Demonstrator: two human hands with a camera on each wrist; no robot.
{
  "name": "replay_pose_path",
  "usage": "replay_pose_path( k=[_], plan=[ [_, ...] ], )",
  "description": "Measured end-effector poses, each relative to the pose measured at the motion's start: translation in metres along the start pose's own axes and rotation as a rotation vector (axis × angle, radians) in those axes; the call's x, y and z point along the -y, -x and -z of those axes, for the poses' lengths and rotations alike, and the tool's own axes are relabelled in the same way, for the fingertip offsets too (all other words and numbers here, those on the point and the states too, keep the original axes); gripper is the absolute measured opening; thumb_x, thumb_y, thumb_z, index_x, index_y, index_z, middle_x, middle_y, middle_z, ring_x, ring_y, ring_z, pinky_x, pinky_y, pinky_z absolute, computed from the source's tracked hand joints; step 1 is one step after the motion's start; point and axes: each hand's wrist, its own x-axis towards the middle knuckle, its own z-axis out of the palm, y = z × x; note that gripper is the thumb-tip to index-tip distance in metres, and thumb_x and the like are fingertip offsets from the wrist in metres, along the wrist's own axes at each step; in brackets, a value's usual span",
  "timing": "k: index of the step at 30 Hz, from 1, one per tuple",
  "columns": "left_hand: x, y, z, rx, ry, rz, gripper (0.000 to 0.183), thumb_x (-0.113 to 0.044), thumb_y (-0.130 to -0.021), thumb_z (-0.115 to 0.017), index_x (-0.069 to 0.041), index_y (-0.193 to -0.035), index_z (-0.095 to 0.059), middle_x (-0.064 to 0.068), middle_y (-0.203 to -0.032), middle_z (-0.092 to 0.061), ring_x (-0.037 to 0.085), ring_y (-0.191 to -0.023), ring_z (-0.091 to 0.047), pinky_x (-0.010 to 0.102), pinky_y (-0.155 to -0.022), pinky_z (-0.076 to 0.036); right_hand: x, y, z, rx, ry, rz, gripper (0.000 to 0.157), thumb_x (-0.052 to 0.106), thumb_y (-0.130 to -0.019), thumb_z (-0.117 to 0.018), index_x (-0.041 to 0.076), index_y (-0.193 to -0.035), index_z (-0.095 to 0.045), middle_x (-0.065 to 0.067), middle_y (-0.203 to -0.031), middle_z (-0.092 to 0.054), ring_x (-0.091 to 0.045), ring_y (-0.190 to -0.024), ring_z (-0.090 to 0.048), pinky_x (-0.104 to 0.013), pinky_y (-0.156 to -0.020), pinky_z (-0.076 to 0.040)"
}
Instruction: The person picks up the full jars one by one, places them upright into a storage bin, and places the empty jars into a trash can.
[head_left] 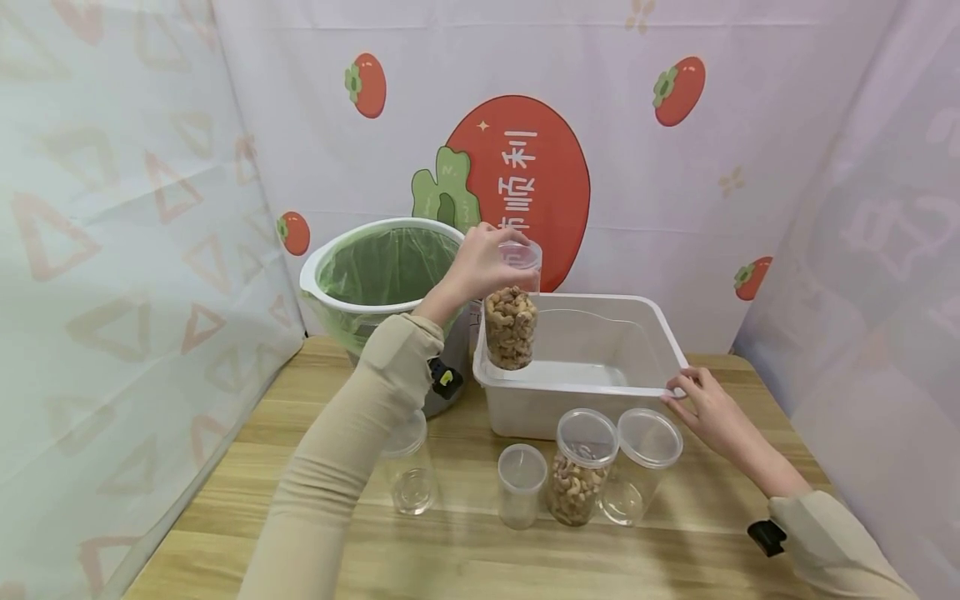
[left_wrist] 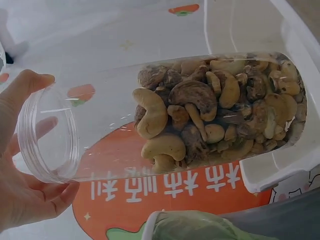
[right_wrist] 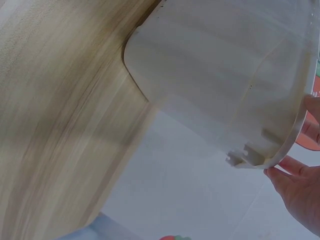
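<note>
My left hand (head_left: 483, 267) grips a clear jar of cashews (head_left: 512, 329) by its lidded top. The jar hangs upright over the near left corner of a white plastic bin (head_left: 570, 400). In the left wrist view the jar (left_wrist: 220, 110) is about two-thirds full of cashews, some of them dark, and the fingers and thumb wrap round its ridged lid. My right hand (head_left: 708, 408) holds the bin's rim at the near right corner. From the right wrist view, thumb and fingers of that hand (right_wrist: 300, 185) pinch the rim from both sides.
In front of the bin stand a second jar of cashews (head_left: 577, 487), a clear jar (head_left: 641, 467) and a smaller lidded jar (head_left: 520, 492). Another clear jar (head_left: 411, 475) is partly hidden by my left sleeve. A trash can with a green liner (head_left: 345, 304) stands left of the bin.
</note>
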Motion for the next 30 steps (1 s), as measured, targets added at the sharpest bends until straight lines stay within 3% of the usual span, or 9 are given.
replay_pose_path(
  k=[13, 20, 30],
  plan=[
    [0.016, -0.009, -0.035, 0.006, -0.039, 0.01, 0.044, -0.036, -0.069, -0.072, -0.015, -0.106, -0.063, 0.008, -0.104, -0.056, 0.025, -0.104, -0.04, 0.036, -0.083, -0.035, 0.0, -0.001, 0.0, -0.003, 0.003, 0.014, 0.021, 0.005, -0.071, -0.071, 0.003, -0.084, -0.055, -0.021, -0.09, -0.049, -0.035, -0.076, -0.053, -0.047, -0.06, -0.045],
    [0.022, -0.009, -0.052, -0.007, -0.055, 0.027, 0.042, -0.036, -0.069, -0.072, -0.016, -0.105, -0.063, 0.009, -0.099, -0.054, 0.023, -0.096, -0.042, 0.033, -0.078, -0.036, -0.001, 0.0, 0.0, 0.002, 0.01, 0.006, 0.021, 0.006, -0.071, -0.071, 0.003, -0.084, -0.055, -0.022, -0.09, -0.049, -0.035, -0.075, -0.054, -0.047, -0.06, -0.045],
    [0.037, -0.004, -0.079, 0.098, -0.084, 0.07, 0.039, -0.035, -0.071, -0.072, -0.018, -0.104, -0.062, 0.009, -0.107, -0.051, 0.023, -0.1, -0.04, 0.037, -0.085, -0.034, 0.0, -0.001, -0.001, 0.001, 0.009, 0.005, 0.019, 0.008, -0.073, -0.07, 0.003, -0.084, -0.055, -0.021, -0.09, -0.049, -0.035, -0.075, -0.054, -0.047, -0.059, -0.045]
  ],
)
